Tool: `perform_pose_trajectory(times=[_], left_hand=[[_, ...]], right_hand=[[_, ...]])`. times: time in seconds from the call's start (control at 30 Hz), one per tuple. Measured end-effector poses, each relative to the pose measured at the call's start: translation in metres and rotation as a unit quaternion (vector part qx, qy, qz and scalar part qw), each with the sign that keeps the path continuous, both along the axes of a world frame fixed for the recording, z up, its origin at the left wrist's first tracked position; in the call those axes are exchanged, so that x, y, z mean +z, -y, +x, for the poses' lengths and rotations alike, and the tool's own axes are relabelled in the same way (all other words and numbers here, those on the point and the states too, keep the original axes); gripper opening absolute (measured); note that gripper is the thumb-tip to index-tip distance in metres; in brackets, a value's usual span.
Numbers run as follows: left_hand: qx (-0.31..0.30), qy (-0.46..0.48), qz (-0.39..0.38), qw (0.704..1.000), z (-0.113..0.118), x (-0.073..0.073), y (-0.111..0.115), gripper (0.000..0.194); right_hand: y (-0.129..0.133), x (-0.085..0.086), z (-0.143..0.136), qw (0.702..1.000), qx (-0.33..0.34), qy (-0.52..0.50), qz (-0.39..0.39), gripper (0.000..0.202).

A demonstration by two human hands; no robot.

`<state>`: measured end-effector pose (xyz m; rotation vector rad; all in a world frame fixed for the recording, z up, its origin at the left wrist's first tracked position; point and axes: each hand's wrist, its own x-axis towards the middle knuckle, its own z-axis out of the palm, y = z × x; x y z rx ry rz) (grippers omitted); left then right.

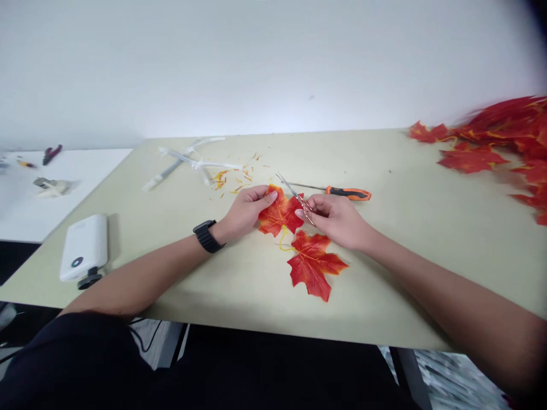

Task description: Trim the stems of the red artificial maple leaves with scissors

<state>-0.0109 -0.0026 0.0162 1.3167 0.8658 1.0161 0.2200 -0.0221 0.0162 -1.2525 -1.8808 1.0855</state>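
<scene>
Between the thumb and fingers of my left hand (252,209) is the edge of a red and orange artificial maple leaf (280,212). My right hand (335,219) holds a small pair of metal scissors (294,195), their blades pointing up and left across the leaf's upper right part. A thin yellow stem (284,242) joins this leaf to a second artificial maple leaf (315,263), which lies on the table just below my right hand. Behind the scissors lies a screwdriver (348,193) with an orange and black handle.
Yellow and orange clippings (220,179) are scattered beyond my left hand, near clear plastic strips (179,156). A white power bank (85,247) stands at the left. More red artificial leaves (508,134) are piled at the far right. Pliers (52,154) rest on the white side table.
</scene>
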Motion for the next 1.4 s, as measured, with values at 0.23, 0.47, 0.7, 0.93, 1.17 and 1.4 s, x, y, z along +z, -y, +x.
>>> perform_pose_trajectory(times=[0.23, 0.47, 0.7, 0.93, 1.17, 1.4], left_hand=[[-0.013, -0.023, -0.042, 0.999, -0.0065, 0.0048, -0.0049, 0.030], [0.002, -0.002, -0.049, 0.999, -0.0060, 0.0036, -0.0057, 0.027], [0.010, -0.035, -0.031, 0.999, -0.0063, 0.0026, -0.0047, 0.022], [0.001, -0.045, -0.014, 0.999, -0.0062, -0.0003, -0.0045, 0.019], [-0.004, -0.065, 0.000, 0.998, -0.0051, -0.0025, -0.0032, 0.017], [-0.007, -0.053, -0.002, 0.999, -0.0050, -0.0017, -0.0015, 0.017]], right_hand=[[-0.0006, -0.0023, 0.0020, 0.999, 0.019, -0.012, -0.040, 0.042], [0.0013, -0.0003, 0.0012, 0.997, 0.032, -0.015, -0.063, 0.045], [0.0050, 0.0001, -0.0023, 0.996, 0.042, -0.024, -0.070, 0.046], [0.0072, 0.0030, -0.0033, 0.997, 0.046, -0.015, -0.061, 0.042], [0.0085, 0.0029, -0.0047, 0.996, 0.046, -0.002, -0.071, 0.039], [0.0087, 0.0025, -0.0053, 0.997, 0.047, -0.016, -0.065, 0.041]])
